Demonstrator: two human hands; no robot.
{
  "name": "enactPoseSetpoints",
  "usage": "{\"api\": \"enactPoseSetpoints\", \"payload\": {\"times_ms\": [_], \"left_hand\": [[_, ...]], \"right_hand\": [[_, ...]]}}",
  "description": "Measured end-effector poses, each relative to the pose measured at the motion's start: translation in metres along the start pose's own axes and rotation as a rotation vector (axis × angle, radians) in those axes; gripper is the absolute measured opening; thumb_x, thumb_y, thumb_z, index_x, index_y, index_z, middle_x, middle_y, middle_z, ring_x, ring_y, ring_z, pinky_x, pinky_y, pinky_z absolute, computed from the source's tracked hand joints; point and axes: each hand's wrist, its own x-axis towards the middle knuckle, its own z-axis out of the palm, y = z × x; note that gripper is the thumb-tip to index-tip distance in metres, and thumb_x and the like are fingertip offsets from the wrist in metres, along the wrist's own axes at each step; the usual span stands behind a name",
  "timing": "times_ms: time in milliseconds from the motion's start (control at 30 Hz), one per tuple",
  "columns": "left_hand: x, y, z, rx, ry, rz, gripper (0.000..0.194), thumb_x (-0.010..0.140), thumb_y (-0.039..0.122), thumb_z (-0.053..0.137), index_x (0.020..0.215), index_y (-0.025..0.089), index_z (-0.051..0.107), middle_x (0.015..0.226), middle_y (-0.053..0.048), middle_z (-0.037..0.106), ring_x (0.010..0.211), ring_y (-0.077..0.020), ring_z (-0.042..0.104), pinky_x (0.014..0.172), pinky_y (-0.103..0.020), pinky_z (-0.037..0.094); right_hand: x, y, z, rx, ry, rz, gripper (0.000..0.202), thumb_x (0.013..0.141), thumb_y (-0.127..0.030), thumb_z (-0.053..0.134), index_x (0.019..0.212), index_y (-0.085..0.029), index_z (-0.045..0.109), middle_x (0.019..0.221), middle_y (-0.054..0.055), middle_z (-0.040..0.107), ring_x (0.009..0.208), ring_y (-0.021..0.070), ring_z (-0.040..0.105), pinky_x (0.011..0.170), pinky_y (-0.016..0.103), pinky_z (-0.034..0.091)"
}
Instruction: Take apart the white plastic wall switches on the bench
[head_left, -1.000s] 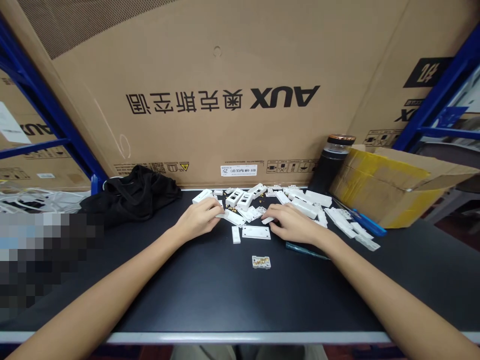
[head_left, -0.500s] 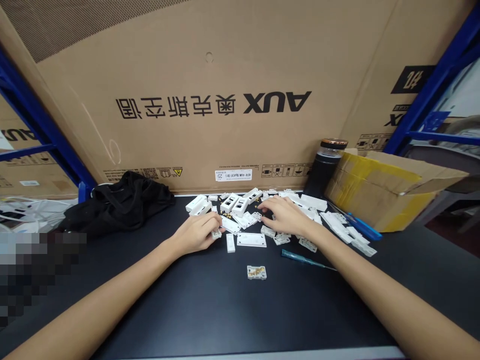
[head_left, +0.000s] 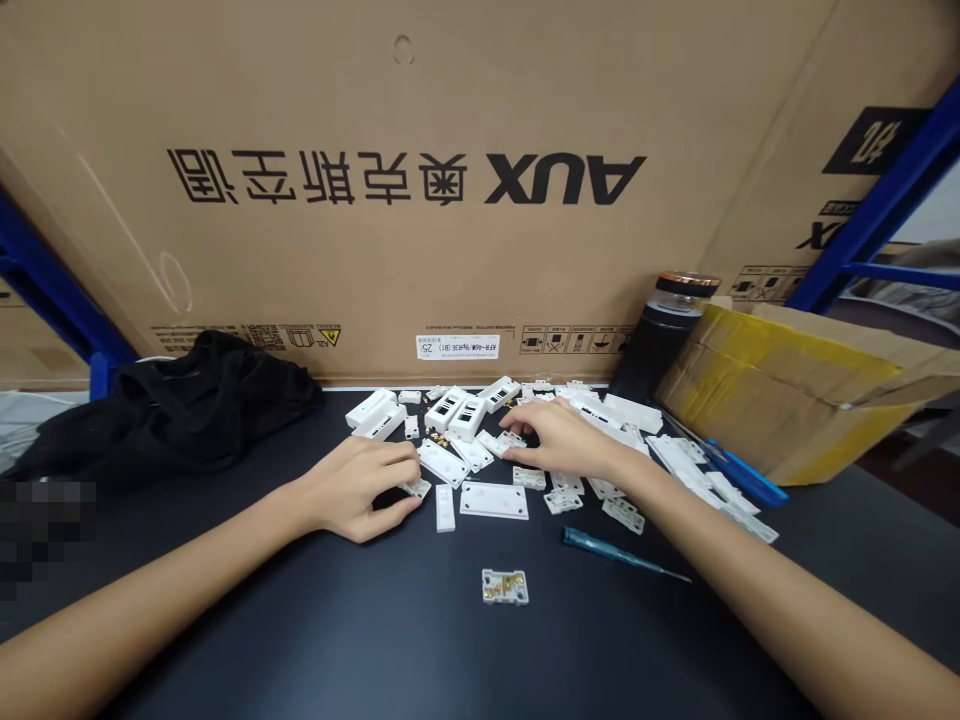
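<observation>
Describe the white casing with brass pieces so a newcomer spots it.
On the black table, find the teal screwdriver. Left of its handle and lower in view lies the white casing, apart from the other white parts, with brass pieces inside.

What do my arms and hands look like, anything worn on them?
The left hand and right hand are ungloved, and no rings show. The left forearm and right forearm are bare to the picture's edges, with no sleeve, watch or bracelet visible.
</observation>
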Motion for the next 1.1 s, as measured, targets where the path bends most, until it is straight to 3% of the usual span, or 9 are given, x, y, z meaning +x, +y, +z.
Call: {"api": "enactPoseSetpoints", "payload": {"times_ms": [200,500,567,633,700,767,867,967,1100], "left_hand": [[0.000,-0.006,0.000,0.071,-0.017,0.063,0.012,0.094,0.026,0.053,0.087,0.020,0.060,0.101,-0.002,0.072,0.060,-0.0108,0.058,0.054,-0.028,0.043],[0.008,-0.016,0.009,0.218,0.220,0.259,0.013,0.091,0.019,0.055,0.099,0.017,0.065,0.104,-0.005,0.078,0.063,-0.0127,0.069,0.052,-0.026,0.048],[0.016,-0.010,0.012,0.241,0.333,0.195,0.008,0.090,0.017,0.056,0.093,0.017,0.063,0.093,-0.003,0.077,0.064,-0.0139,0.068,0.053,-0.027,0.047],[0.027,0.003,0.016,0.198,0.478,-0.001,0.010,0.091,0.012,0.052,0.086,0.017,0.060,0.080,-0.002,0.072,0.067,-0.0148,0.067,0.057,-0.026,0.047],[0.038,0.022,0.019,0.078,0.542,-0.110,0.013,0.092,0.011,0.049,0.083,0.017,0.057,0.078,-0.004,0.068,0.071,-0.0155,0.065,0.062,-0.028,0.048],[0.046,0.040,0.021,0.034,0.549,-0.096,0.010,0.090,0.013,0.053,0.081,0.017,0.055,0.075,-0.004,0.064,0.068,-0.0162,0.060,0.061,-0.030,0.045],[0.049,0.056,0.022,0.053,0.474,0.052,0.016,0.085,0.017,0.059,0.071,0.019,0.050,0.063,0.000,0.054,0.056,-0.0149,0.047,0.052,-0.032,0.034],[0.044,0.057,0.022,0.028,0.375,0.115,0.024,0.082,0.019,0.060,0.064,0.021,0.044,0.056,0.003,0.043,0.050,-0.0140,0.037,0.048,-0.035,0.025],[0.041,0.052,0.026,-0.048,0.281,0.051,0.027,0.084,0.020,0.057,0.063,0.021,0.041,0.054,0.004,0.041,0.048,-0.0128,0.036,0.047,-0.033,0.028]], "right_hand": [[-0.002,0.006,-0.008,0.065,-0.076,-0.030,0.032,0.079,-0.037,0.072,0.106,-0.020,0.074,0.104,0.006,0.076,0.092,0.0221,0.069,0.081,0.033,0.051],[-0.017,-0.004,-0.030,0.131,0.062,-0.064,0.029,0.081,-0.020,0.064,0.109,-0.018,0.069,0.106,0.007,0.074,0.092,0.0208,0.067,0.082,0.034,0.052],[-0.028,-0.010,-0.034,0.231,0.069,-0.103,0.032,0.082,-0.021,0.065,0.114,-0.019,0.067,0.108,0.007,0.073,0.094,0.0193,0.068,0.084,0.033,0.054],[-0.038,-0.017,-0.035,0.309,0.068,-0.147,0.037,0.083,-0.023,0.068,0.120,-0.019,0.065,0.108,0.006,0.073,0.096,0.0180,0.068,0.087,0.032,0.054],[-0.046,-0.024,-0.033,0.360,0.066,-0.192,0.040,0.083,-0.022,0.069,0.123,-0.020,0.063,0.107,0.005,0.073,0.096,0.0167,0.069,0.088,0.031,0.054],[-0.053,-0.030,-0.031,0.392,0.049,-0.227,0.044,0.083,-0.019,0.069,0.126,-0.021,0.061,0.106,0.003,0.073,0.095,0.0154,0.069,0.088,0.030,0.054],[-0.059,-0.035,-0.032,0.389,-0.002,-0.243,0.049,0.083,-0.016,0.069,0.130,-0.022,0.058,0.106,0.002,0.073,0.095,0.0147,0.069,0.088,0.028,0.053],[-0.063,-0.036,-0.033,0.358,-0.058,-0.223,0.050,0.083,-0.017,0.069,0.132,-0.023,0.058,0.106,0.002,0.073,0.095,0.0157,0.068,0.086,0.029,0.052],[-0.064,-0.037,-0.027,0.311,-0.123,-0.217,0.047,0.083,-0.021,0.070,0.129,-0.025,0.061,0.107,0.003,0.073,0.098,0.0189,0.067,0.091,0.033,0.049]]}}
